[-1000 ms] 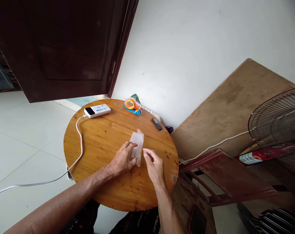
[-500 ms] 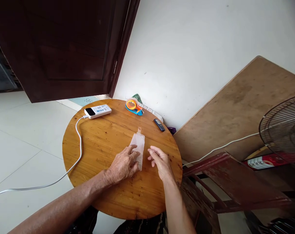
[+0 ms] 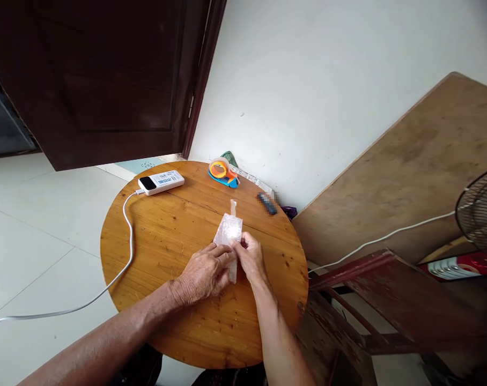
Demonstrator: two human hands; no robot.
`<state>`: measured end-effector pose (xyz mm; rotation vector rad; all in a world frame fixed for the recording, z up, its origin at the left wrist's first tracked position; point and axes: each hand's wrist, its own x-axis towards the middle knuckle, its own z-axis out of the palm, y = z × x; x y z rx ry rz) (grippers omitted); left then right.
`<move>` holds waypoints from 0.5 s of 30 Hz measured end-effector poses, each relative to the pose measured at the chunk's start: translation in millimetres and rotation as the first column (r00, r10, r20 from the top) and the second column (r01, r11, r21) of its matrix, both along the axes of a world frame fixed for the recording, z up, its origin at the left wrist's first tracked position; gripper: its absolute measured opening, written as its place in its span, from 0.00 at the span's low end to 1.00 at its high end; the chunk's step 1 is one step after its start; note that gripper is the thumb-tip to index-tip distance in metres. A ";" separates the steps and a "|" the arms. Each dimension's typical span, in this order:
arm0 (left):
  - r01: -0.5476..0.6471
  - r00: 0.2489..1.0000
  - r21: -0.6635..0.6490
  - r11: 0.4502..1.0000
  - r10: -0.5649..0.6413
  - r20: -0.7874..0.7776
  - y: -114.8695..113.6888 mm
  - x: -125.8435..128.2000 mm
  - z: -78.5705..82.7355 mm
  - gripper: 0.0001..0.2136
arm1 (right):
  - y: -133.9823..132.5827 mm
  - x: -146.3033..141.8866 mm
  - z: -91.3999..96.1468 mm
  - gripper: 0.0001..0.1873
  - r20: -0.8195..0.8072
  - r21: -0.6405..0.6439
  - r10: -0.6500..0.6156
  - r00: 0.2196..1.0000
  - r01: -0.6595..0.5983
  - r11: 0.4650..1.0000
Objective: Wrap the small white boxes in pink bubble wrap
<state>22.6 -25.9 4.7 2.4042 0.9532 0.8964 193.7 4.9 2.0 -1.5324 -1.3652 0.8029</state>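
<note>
A small clear plastic packet point(image 3: 228, 231) with a narrow tab at its far end lies on the round wooden table point(image 3: 175, 230). My left hand point(image 3: 205, 271) rests on the packet's near left part, fingers pressing it down. My right hand point(image 3: 249, 256) pinches the packet's right edge between thumb and fingers. The near end of the packet is hidden under both hands.
A white device point(image 3: 161, 182) with a white cable point(image 3: 125, 241) lies at the table's far left. An orange and blue tape dispenser point(image 3: 223, 172) and a small dark object point(image 3: 266, 203) sit near the wall. A dark door, a leaning wooden board point(image 3: 408, 161), a red frame and a fan point(image 3: 480, 206) surround the table.
My right hand moved left from hovering beside the packet and took hold of its right edge. My left hand stayed on the packet. The view shifted slightly.
</note>
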 end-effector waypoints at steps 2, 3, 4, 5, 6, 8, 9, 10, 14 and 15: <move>0.004 0.999 -0.018 1.000 -0.003 0.035 0.5 0.6 -2.5 0.18 | -3.1 -2.6 3.1 0.09 -0.093 0.020 0.006 0.996 -0.005 1.000; 0.006 0.999 -0.026 1.000 -0.004 0.051 1.0 0.9 -4.7 0.19 | -4.9 -3.9 5.5 0.09 -0.163 0.020 0.021 0.986 -0.017 1.000; 0.007 0.998 -0.031 1.000 -0.005 0.065 1.6 1.2 -7.2 0.19 | -6.8 -5.2 8.1 0.10 -0.229 0.022 0.041 0.973 -0.037 0.999; 0.006 0.997 -0.034 0.999 -0.003 0.075 2.3 1.5 -9.9 0.19 | -8.8 -6.2 10.6 0.11 -0.278 0.025 0.065 0.958 -0.060 0.998; 0.002 0.997 -0.036 0.999 0.001 0.082 2.9 1.6 -12.4 0.18 | -10.9 -6.8 13.1 0.12 -0.305 0.031 0.085 0.949 -0.079 0.996; -0.018 0.996 -0.045 0.999 0.021 0.085 3.7 1.4 -16.5 0.17 | -15.5 -6.9 17.2 0.12 -0.295 0.045 0.102 0.950 -0.093 0.995; -0.030 0.996 -0.050 0.998 0.034 0.082 3.8 1.1 -17.6 0.17 | -18.2 -6.5 19.0 0.11 -0.269 0.054 0.100 0.958 -0.089 0.995; -0.044 0.996 -0.055 0.998 0.048 0.079 3.6 0.9 -18.2 0.16 | -21.3 -5.9 20.6 0.10 -0.235 0.064 0.096 0.967 -0.083 0.994; -0.114 0.990 -0.073 0.991 0.119 0.076 1.7 0.7 -16.1 0.14 | -37.7 -5.2 25.5 0.05 -0.061 0.114 0.086 0.994 -0.079 0.990; -0.133 0.987 -0.076 0.988 0.139 0.081 1.4 0.7 -15.3 0.14 | -42.2 -5.6 25.9 0.04 -0.026 0.118 0.086 0.996 -0.083 0.990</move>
